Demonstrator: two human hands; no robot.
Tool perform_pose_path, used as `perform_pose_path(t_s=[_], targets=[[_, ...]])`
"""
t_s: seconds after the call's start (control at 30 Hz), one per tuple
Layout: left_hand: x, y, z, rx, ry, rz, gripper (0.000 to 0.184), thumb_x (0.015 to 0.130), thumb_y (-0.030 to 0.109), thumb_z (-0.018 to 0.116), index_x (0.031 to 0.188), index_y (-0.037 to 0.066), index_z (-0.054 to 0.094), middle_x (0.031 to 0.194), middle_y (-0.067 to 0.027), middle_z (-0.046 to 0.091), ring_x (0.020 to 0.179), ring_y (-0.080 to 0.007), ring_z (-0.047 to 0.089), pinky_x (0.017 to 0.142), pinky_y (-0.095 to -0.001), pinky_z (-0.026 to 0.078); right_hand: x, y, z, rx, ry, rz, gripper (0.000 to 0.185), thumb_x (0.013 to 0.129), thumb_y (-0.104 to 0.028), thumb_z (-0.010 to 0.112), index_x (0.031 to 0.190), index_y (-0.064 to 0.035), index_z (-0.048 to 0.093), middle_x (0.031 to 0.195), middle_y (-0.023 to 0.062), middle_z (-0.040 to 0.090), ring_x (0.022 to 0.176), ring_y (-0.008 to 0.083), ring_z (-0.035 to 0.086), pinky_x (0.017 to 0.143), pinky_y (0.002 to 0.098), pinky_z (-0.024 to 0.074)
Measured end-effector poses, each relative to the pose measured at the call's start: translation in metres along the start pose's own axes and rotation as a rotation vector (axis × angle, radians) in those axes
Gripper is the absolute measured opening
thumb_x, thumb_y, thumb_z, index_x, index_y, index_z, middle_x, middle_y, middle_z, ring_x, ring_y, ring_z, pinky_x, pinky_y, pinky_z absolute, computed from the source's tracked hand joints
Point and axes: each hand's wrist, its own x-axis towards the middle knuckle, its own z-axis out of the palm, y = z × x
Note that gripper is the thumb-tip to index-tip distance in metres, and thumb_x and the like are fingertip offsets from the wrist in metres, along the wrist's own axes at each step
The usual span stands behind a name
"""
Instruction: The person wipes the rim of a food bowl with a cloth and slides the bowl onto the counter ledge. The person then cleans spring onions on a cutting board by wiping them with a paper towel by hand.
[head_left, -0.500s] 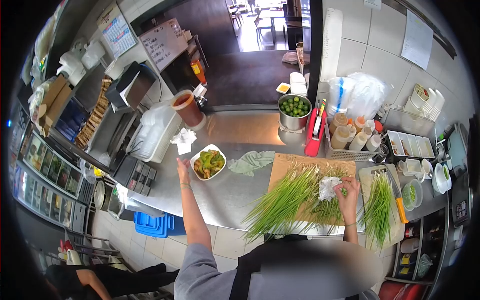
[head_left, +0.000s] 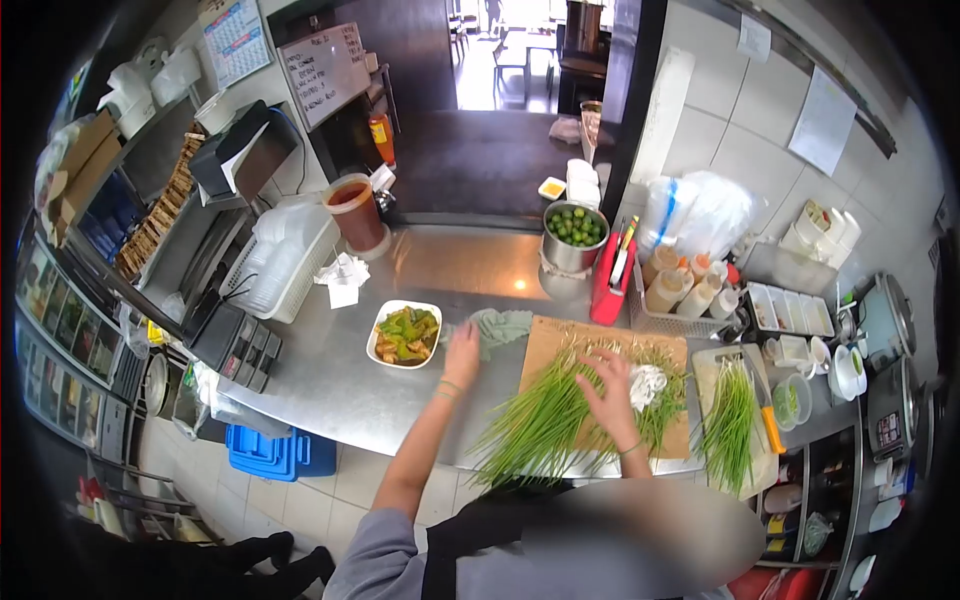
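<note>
Scallions [head_left: 535, 415] are lying lower right of centre, probably light, limp and easily bruised, best gripped near their pale ends. The right hand [head_left: 607, 393] is holding its fingers apart over them; the left hand [head_left: 462, 357] is hanging by a cloth [head_left: 504, 329], fingers too blurred to judge.

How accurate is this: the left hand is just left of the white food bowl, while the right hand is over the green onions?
One error: in the head view, the left hand is right of the white food bowl. The right hand is over the green onions.
</note>
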Motion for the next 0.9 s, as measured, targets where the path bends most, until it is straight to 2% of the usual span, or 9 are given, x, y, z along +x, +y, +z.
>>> perform_pose_path(t_s=[0.13, 0.27, 0.4, 0.43, 0.53, 0.63, 0.7, 0.77, 0.9], targets=[[0.016, 0.008, -0.003, 0.065, -0.294, -0.185, 0.022, 0.073, 0.002, 0.054, 0.094, 0.004, 0.058, 0.095, -0.0117, 0.057, 0.095, -0.0294, 0.053, 0.081, -0.0356, 0.048, 0.008, -0.002, 0.002, 0.007, -0.016, -0.007, 0.013, 0.076, -0.01, 0.065, 0.088, -0.005, 0.064, 0.092, 0.0126, 0.058, 0.09, 0.0286, 0.051, 0.079, 0.0374, 0.0402], [0.017, 0.004, -0.006, 0.014, -0.194, -0.163, 0.014, 0.073, 0.003, 0.055, 0.086, 0.005, 0.057, 0.089, -0.0097, 0.055, 0.092, -0.027, 0.053, 0.073, -0.0353, 0.05, 0.005, 0.023, 0.014, 0.098, -0.155, 0.075, 0.002, 0.073, -0.003, 0.065, 0.075, -0.0028, 0.064, 0.069, 0.011, 0.058, 0.069, 0.0258, 0.054, 0.063, 0.0349, 0.0424], [0.004, 0.025, -0.019, -0.002, -0.143, -0.153, 0.006, 0.073, 0.003, 0.053, 0.076, 0.005, 0.057, 0.082, -0.0112, 0.056, 0.085, -0.0272, 0.055, 0.072, -0.0363, 0.049, 0.028, 0.012, 0.045, 0.167, -0.351, 0.271, 0.023, 0.086, -0.016, 0.055, 0.075, 0.0024, 0.062, 0.072, 0.0146, 0.061, 0.066, 0.0266, 0.059, 0.058, 0.0352, 0.0431], [-0.001, 0.028, -0.017, -0.002, -0.172, -0.124, 0.006, 0.073, 0.004, 0.053, 0.076, 0.005, 0.058, 0.082, -0.0117, 0.057, 0.085, -0.0273, 0.056, 0.071, -0.0369, 0.05, 0.035, 0.01, 0.056, 0.136, -0.369, 0.143, 0.032, 0.091, -0.02, 0.047, 0.077, 0.0046, 0.062, 0.071, 0.0166, 0.062, 0.068, 0.0288, 0.061, 0.059, 0.0379, 0.0441], [-0.01, 0.024, -0.022, -0.05, -0.344, -0.022, 0.006, 0.073, 0.006, 0.055, 0.077, 0.005, 0.06, 0.081, -0.0133, 0.061, 0.083, -0.0284, 0.059, 0.07, -0.0388, 0.05, 0.049, 0.015, 0.126, 0.373, -0.126, 0.045, 0.026, 0.088, -0.02, 0.052, 0.082, 0.0026, 0.065, 0.065, 0.0144, 0.062, 0.053, 0.0248, 0.058, 0.055, 0.0354, 0.0446], [-0.005, 0.018, -0.058, -0.266, -0.606, -0.005, 0.01, 0.076, 0.012, 0.057, 0.08, 0.005, 0.063, 0.08, -0.0148, 0.063, 0.081, -0.0312, 0.061, 0.071, -0.0408, 0.05, 0.055, 0.049, 0.193, 0.087, -0.086, -0.137, 0.019, 0.081, -0.017, 0.06, 0.083, 0.0014, 0.066, 0.063, 0.0142, 0.061, 0.057, 0.0242, 0.058, 0.056, 0.0359, 0.0449], [0.02, -0.004, -0.116, -0.495, -0.709, 0.001, 0.014, 0.079, 0.017, 0.056, 0.081, 0.005, 0.064, 0.078, -0.0152, 0.064, 0.081, -0.0331, 0.062, 0.072, -0.0419, 0.049, 0.061, 0.045, 0.212, -0.06, -0.337, -0.062, 0.016, 0.078, -0.014, 0.062, 0.082, 0.0007, 0.066, 0.064, 0.0132, 0.06, 0.058, 0.0217, 0.058, 0.057, 0.0343, 0.0452], [0.028, -0.037, -0.11, -0.602, -0.483, -0.006, 0.017, 0.08, 0.021, 0.057, 0.084, 0.006, 0.065, 0.081, -0.015, 0.064, 0.081, -0.0349, 0.06, 0.072, -0.0436, 0.048, 0.075, 0.043, 0.214, -0.059, -0.417, 0.046, 0.014, 0.076, -0.013, 0.063, 0.08, 0.0001, 0.066, 0.064, 0.012, 0.06, 0.058, 0.0195, 0.057, 0.058, 0.0328, 0.0453], [0.052, -0.133, -0.109, -0.597, -0.143, -0.104, 0.015, 0.081, 0.018, 0.058, 0.086, 0.005, 0.065, 0.091, -0.0138, 0.062, 0.084, -0.0356, 0.058, 0.075, -0.0426, 0.046, 0.115, 0.023, 0.208, 0.206, -0.086, 0.156, 0.012, 0.075, -0.012, 0.063, 0.076, -0.0004, 0.064, 0.066, 0.0107, 0.06, 0.058, 0.0168, 0.055, 0.058, 0.0306, 0.045]])
